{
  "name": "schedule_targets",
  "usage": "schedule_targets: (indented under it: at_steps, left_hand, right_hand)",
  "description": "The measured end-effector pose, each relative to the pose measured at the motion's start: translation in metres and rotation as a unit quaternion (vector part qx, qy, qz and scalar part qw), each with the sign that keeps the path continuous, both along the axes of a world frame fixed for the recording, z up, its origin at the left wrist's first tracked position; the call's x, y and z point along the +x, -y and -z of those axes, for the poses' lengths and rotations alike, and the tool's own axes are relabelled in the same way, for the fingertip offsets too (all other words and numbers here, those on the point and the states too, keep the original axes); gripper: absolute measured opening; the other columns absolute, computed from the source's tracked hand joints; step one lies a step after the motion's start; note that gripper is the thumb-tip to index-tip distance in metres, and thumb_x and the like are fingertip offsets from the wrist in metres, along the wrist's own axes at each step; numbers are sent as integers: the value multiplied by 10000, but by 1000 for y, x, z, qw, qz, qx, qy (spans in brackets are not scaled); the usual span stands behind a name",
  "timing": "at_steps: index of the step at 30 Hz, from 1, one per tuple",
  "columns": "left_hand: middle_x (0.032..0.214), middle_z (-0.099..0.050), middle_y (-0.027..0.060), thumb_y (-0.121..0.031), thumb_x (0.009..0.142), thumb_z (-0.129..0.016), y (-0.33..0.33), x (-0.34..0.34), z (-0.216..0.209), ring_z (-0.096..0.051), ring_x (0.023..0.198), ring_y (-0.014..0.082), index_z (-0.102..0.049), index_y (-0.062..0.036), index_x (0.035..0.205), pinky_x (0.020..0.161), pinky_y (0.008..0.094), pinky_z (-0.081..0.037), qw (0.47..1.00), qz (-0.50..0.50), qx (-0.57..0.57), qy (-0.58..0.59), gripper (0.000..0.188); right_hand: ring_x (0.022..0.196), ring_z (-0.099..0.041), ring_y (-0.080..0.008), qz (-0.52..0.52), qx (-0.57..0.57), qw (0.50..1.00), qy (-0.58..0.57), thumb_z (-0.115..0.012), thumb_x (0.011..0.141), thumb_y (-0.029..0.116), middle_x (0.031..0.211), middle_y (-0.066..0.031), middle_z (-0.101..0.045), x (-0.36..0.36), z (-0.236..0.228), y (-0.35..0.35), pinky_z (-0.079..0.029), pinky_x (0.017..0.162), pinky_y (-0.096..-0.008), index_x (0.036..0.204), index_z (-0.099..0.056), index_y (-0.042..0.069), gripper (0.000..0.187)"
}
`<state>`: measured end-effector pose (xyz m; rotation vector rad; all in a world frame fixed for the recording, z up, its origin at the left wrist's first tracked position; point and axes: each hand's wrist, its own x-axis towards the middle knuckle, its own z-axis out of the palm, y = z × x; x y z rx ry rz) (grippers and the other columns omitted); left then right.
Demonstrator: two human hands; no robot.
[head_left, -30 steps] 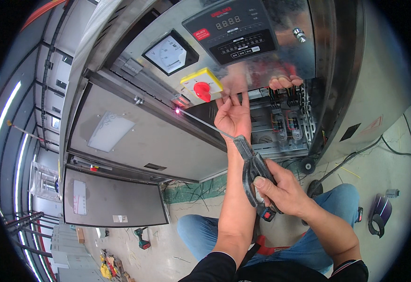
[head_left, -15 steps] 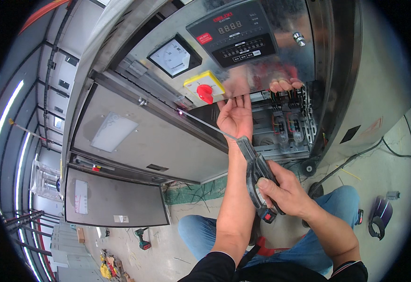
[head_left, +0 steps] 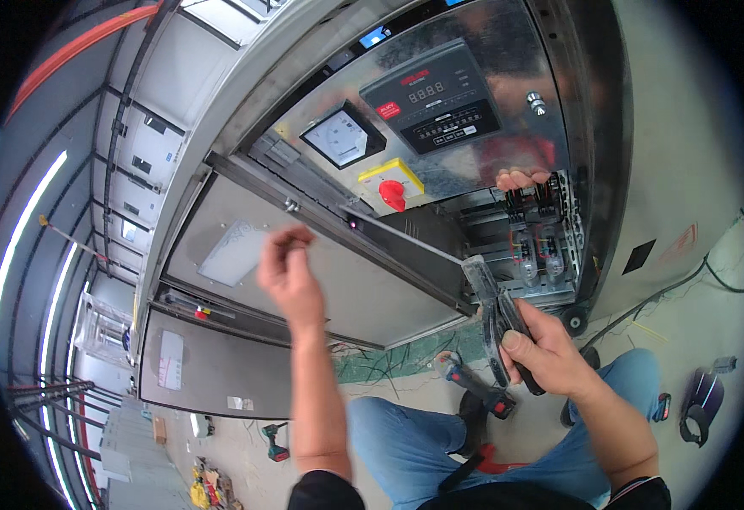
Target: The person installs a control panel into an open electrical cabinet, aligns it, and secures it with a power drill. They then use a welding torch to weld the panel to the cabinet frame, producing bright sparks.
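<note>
Head view: right hand wrapped tight around dark-handled pliers-type tool, thumb on top, grey tool head angled up toward open lower bay of grey metal electrical cabinet. Tool just below and in front of row of black fuse holders with red wiring, not touching. Left hand raised well to the left, blurred, fingertips pinched together in front of hinged grey metal door panel; whether anything held between them, cannot tell. Above: red round push button on yellow plate, white square analogue meter, black digital display panel. Somebody else's fingertips hooked over edge under display panel. Below, blue-jeaned knees, red-and-black cordless tool lying on pale floor
</note>
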<state>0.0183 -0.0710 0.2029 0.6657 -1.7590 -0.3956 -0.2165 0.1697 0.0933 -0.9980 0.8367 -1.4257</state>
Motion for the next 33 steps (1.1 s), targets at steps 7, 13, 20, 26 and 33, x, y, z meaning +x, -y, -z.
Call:
schedule_targets:
  at_steps: [7,13,20,26,33]
  left_hand:
    - [1474,-521,273,-456,1052,-532,-1,-91,-140,-471,1399,418,-476,24,1478,1160,438,-362,861,-9,-241,448,644]
    - [1498,-483,324,-650,1033,-443,26,-99,-151,-412,1456,431,-431,42,1514,1202,409,-307,857,-52,-97,503,843]
    - [1464,-506,341,-600,1062,-414,19,-107,-158,-444,1427,450,-405,37,1527,1179,427,-346,798,-122,-93,582,789]
    - [1453,-507,345,-522,1073,-449,24,-103,-152,-445,1401,479,-424,42,1505,1149,457,-369,811,-120,-136,556,712]
    - [1458,-531,310,-503,1087,-440,54,-107,-141,-449,1405,476,-453,46,1488,1153,455,-361,862,-32,-146,484,680]
  right_hand:
    - [577,-547,-67,-7,13,999,-40,-612,1035,396,733,0,-565,15,5,9,-467,532,-247,1228,-566,18,427]
    - [576,-539,-82,-18,-1,998,-63,-625,1028,435,727,-16,-554,11,8,9,-478,521,-271,1243,-564,9,482]
    - [582,-555,-101,-4,-14,999,-47,-640,1016,467,757,-40,-566,8,4,19,-486,510,-281,1231,-555,-13,532]
    - [585,-555,-100,0,-30,999,-26,-637,1015,479,772,-45,-569,10,6,29,-492,509,-277,1225,-555,-14,542]
    - [604,-571,-99,-3,-31,999,-8,-640,1014,477,816,-53,-602,6,13,34,-502,501,-276,1244,-565,-7,541]
